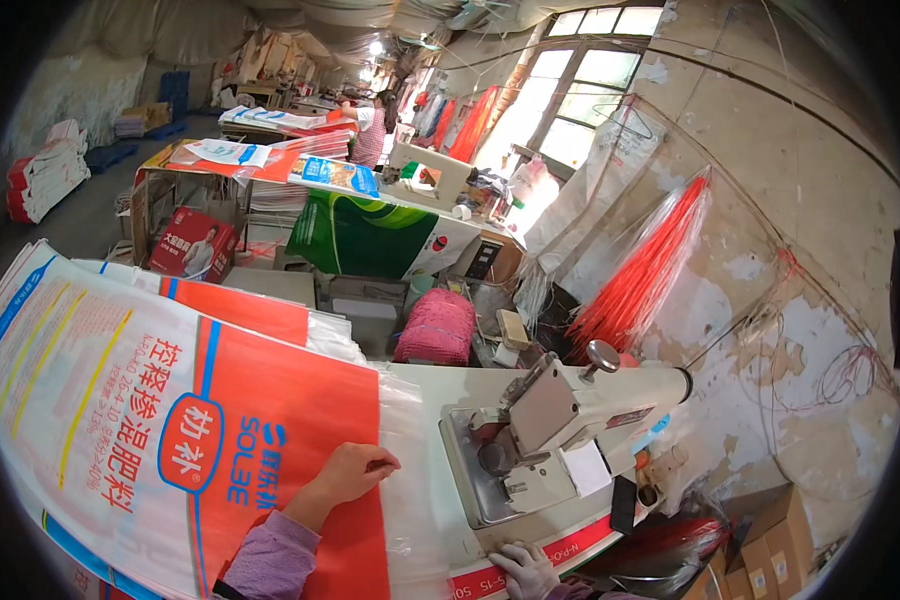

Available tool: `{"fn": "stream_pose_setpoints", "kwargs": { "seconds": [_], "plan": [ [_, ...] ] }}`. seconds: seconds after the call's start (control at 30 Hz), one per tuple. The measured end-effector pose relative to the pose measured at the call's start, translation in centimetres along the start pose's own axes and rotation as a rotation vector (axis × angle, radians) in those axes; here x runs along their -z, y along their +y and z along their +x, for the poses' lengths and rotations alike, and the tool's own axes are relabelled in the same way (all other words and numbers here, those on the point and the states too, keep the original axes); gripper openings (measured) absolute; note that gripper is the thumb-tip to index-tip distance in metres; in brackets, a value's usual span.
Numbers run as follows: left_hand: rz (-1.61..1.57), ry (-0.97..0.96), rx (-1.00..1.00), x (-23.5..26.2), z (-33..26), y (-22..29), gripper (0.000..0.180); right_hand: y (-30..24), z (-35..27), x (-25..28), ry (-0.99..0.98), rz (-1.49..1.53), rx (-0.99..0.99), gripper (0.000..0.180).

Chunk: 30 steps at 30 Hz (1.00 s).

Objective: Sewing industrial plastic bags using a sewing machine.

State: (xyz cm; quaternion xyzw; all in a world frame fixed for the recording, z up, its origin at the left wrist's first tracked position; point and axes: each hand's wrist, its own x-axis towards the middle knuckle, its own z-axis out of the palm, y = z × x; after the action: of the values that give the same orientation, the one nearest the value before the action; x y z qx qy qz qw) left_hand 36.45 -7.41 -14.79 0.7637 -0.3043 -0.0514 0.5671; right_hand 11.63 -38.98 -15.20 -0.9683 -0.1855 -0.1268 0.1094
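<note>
A large white and orange woven plastic sack [300, 390] with blue bands lies across the table, its clear plastic edge towards the sewing machine. My left hand [355, 472], bare below a purple sleeve, is over the sack's orange part. Its fingers are drawn together; I cannot make out whether anything small is between them. In a pale glove, my right hand [525, 572] lies with fingers apart on the red strip [580, 545] along the near table edge. The white industrial sewing machine [560, 410] stands beyond it, right of the sack.
A black phone [622, 503] lies by the machine. Behind the table are a pink bundle [435, 328] and a second workbench with a green sheet [355, 232]. Red strands [640, 270] hang on the right wall; cardboard boxes [770, 550] stand lower right. Another person [373, 130] is farther back.
</note>
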Motion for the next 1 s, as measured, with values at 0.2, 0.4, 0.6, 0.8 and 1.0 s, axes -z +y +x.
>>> {"fn": "stream_pose_setpoints", "kwargs": {
  "seconds": [0.2, 0.4, 0.6, 0.8, 1.0],
  "plan": [
    [-0.063, 0.018, 0.034, 0.1, -0.1, 0.3, 0.014, 0.1, -0.1, 0.2, -0.027, 0.009, -0.005, 0.047],
    [0.209, 0.131, -0.09, -0.7, -0.6, 0.7, 0.012, 1.1, -0.6, -0.4, 0.006, 0.037, 0.014, 0.048],
    [0.841, 0.148, -0.018, -7.4, -10.2, 8.5, 0.03, 1.1, -0.7, 0.2, 0.032, 0.044, 0.065, 0.051],
    [0.882, 0.169, 0.064, -10.4, -14.5, 7.8, 0.037, 2.7, -1.4, -0.2, -0.006, 0.081, 0.076, 0.053],
    [0.144, 0.368, 0.244, -9.1, -14.4, 10.1, 0.018, 3.3, -0.1, -1.2, 0.112, 0.339, -0.195, 0.035]
  ]
}}
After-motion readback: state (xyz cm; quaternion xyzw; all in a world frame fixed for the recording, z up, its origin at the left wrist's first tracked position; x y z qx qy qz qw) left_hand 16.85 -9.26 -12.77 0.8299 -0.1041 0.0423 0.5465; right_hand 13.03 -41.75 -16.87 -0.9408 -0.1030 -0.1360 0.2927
